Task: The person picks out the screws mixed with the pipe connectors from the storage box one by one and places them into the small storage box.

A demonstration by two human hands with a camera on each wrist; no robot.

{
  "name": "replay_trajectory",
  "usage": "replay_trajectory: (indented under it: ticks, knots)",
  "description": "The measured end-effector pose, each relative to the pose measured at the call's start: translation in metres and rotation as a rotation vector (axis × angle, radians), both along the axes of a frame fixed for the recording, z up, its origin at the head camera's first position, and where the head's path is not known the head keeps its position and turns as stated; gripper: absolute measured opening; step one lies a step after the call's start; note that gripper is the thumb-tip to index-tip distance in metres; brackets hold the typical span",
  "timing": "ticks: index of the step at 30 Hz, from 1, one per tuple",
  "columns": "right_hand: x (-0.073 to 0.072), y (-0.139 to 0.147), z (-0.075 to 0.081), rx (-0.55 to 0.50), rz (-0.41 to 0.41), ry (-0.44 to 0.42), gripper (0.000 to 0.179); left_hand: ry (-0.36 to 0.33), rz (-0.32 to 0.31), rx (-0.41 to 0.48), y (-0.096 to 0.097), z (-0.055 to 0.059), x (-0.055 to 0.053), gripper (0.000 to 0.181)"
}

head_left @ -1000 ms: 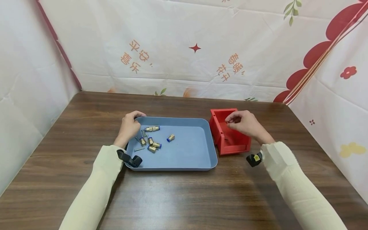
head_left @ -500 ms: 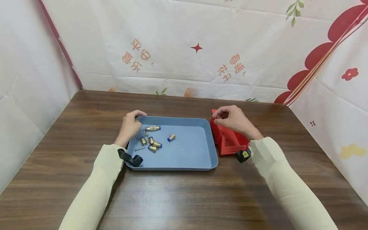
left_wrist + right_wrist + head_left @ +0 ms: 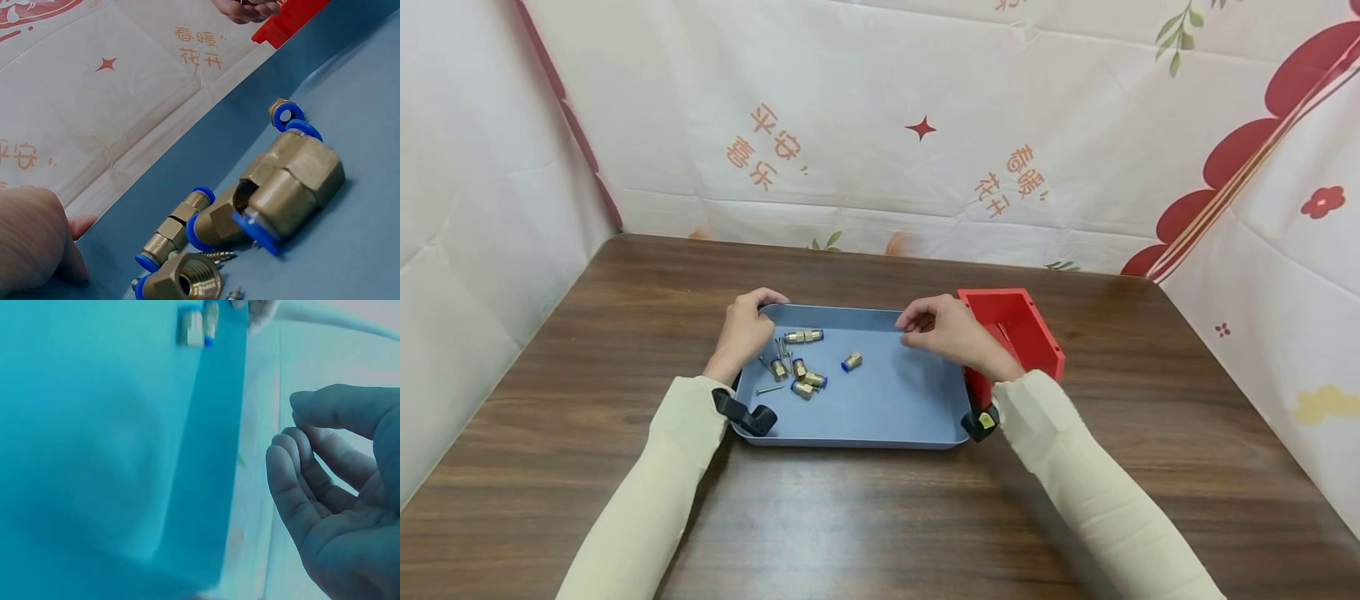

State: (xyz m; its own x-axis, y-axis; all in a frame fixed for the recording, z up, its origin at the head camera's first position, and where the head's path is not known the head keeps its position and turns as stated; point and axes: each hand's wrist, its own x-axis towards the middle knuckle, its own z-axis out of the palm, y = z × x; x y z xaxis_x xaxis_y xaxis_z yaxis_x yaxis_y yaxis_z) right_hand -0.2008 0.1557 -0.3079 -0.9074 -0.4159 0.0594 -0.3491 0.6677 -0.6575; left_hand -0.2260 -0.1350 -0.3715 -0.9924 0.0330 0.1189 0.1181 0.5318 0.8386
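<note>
My left hand (image 3: pixel 743 332) grips the far left corner of a blue tray (image 3: pixel 880 417), fingers over the rim and thumb inside. Several brass push-in fittings (image 3: pixel 802 389) with blue collars lie in the tray's left part, among several small screws (image 3: pixel 769 389). One fitting (image 3: pixel 852 362) lies apart, nearer the middle. Over the tray's right part hovers my right hand (image 3: pixel 953 332), its fingers loosely curled; in the right wrist view no object shows between thumb and fingers (image 3: pixel 286 469).
A red bin (image 3: pixel 1037 333) stands against the tray's right side, partly hidden by my right forearm. A thin piece (image 3: pixel 1005 335), too small to identify, lies inside it. The brown table (image 3: pixel 850 525) ends at a white printed cloth (image 3: pixel 850 150) behind.
My right hand has moved left, out from over the red bin to above the tray. The left hand stays on the tray's corner. The head view has shifted slightly.
</note>
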Motion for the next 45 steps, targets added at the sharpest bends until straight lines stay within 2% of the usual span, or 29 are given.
replay_trajectory:
  ticks: [5,10,19,25,31,36,40,45]
  knots:
    - [0.000,-0.015,-0.007,-0.003,0.095,0.028,0.020,0.002,0.002,0.002,-0.001,0.000,0.000,0.045]
    - [0.000,-0.030,-0.008,0.000,0.154,0.033,0.019,0.000,0.010,0.003,-0.003,-0.001,0.001,0.044]
    - [0.000,-0.056,-0.010,-0.010,0.214,-0.037,0.015,-0.014,0.014,0.002,-0.004,-0.006,0.002,0.044]
    - [-0.003,-0.071,-0.013,-0.002,0.292,-0.070,0.012,-0.013,0.020,0.007,-0.003,-0.007,0.002,0.045]
    - [-0.006,-0.079,-0.013,0.040,0.349,-0.066,0.011,-0.009,0.013,0.001,-0.001,-0.008,-0.001,0.044]
    - [-0.011,-0.082,-0.016,0.059,0.347,-0.060,0.010,-0.001,0.015,0.003,0.000,-0.007,-0.003,0.043]
    - [-0.012,-0.083,-0.020,0.081,0.360,-0.093,0.011,0.000,0.015,0.007,0.000,-0.006,-0.004,0.043]
    - [-0.010,-0.086,-0.023,0.094,0.428,-0.157,0.011,0.019,0.015,0.007,-0.001,-0.005,-0.006,0.043]
